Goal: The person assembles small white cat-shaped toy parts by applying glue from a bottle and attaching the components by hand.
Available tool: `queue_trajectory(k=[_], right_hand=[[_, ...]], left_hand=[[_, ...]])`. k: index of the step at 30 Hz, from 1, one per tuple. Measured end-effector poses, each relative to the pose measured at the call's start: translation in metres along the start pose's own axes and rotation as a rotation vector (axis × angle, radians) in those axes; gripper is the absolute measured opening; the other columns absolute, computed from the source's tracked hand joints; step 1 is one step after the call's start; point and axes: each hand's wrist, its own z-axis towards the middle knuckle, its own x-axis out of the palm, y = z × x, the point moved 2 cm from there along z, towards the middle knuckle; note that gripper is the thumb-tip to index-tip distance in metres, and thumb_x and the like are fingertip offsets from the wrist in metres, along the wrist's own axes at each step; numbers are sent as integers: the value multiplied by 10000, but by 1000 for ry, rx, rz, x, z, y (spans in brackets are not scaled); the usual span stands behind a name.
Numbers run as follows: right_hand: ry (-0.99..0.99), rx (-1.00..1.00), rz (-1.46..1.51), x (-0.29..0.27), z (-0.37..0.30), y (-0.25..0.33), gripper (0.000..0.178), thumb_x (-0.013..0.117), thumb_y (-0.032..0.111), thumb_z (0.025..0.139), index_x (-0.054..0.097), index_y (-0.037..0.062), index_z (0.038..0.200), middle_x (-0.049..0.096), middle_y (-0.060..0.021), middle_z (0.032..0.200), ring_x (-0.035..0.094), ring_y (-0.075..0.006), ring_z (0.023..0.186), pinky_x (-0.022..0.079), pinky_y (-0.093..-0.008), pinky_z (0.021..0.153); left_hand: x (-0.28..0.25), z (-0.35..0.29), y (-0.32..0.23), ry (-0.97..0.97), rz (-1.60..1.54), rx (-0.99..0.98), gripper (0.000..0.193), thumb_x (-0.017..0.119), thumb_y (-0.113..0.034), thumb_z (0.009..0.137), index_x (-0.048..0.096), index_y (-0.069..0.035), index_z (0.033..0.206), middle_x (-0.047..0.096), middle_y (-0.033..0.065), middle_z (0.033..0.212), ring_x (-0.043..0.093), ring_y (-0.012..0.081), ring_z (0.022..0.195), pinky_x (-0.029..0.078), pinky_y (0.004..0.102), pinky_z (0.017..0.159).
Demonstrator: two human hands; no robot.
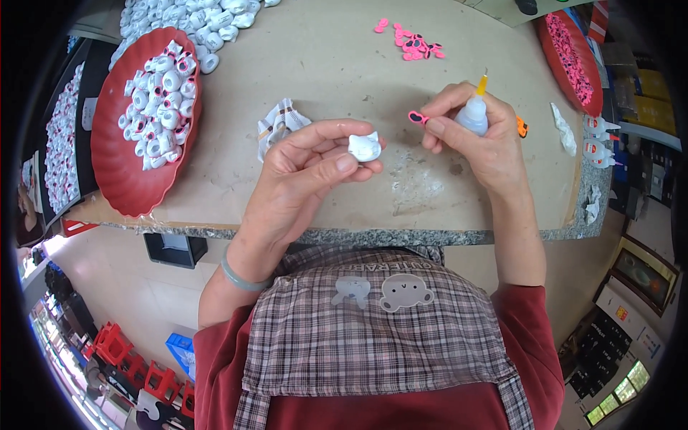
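Between the thumb and fingers of my left hand (304, 161) is a small white cat-head figurine (365, 148), held above the table. My right hand (484, 147) pinches a tiny pair of pink sunglasses (418, 117) with dark lenses at its fingertips. That same hand also cradles a clear glue bottle (473, 116), its yellow nozzle pointing up and away from me. The sunglasses are apart from the figurine, a short way to its right. Behind my left hand lies a crumpled checked cloth (276, 130).
A red scalloped bowl (107, 168) at left holds figurines, some with pink glasses. White pieces (190, 21) are heaped behind it. Loose pink glasses (416, 47) lie at the back. Another red bowl (592, 106), glue bottles (597, 152) and crumpled tissue (563, 130) are at right.
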Motion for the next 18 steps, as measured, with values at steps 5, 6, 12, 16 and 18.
queue_trajectory(k=[5,6,12,16,18], right_hand=[[49,83,179,20,-15,6,93,658,-7,804,616,-16,886,628,-62,765,606,-102,637,509,-224,574],[59,84,168,23,-15,5,100,664,-10,799,610,-13,882,626,-61,759,605,-104,627,508,-224,563],[56,119,120,30,-15,-2,116,684,1,785,597,-4,862,619,-58,748,604,-100,618,507,-225,553],[39,164,64,31,-15,-4,125,691,3,776,596,-1,856,617,-52,746,603,-97,626,507,-229,552],[34,157,45,31,-15,-5,123,690,5,777,595,-1,855,617,-49,743,603,-97,629,507,-230,551]], left_hand=[[2,-1,2,-6,174,74,304,609,-5,844,579,21,1145,634,116,1038,623,180,937,509,281,838],[3,-2,1,-45,239,81,299,613,0,841,587,21,1137,637,111,1023,619,172,938,509,274,833],[8,-3,0,-67,459,178,281,614,-12,847,600,18,1126,604,91,1031,602,157,950,502,261,823],[8,-3,3,-56,497,220,277,612,-7,846,606,9,1122,589,82,1045,598,149,936,498,256,817],[9,-3,2,-45,569,239,265,613,3,838,619,5,1103,600,84,1034,594,146,926,495,251,810]])
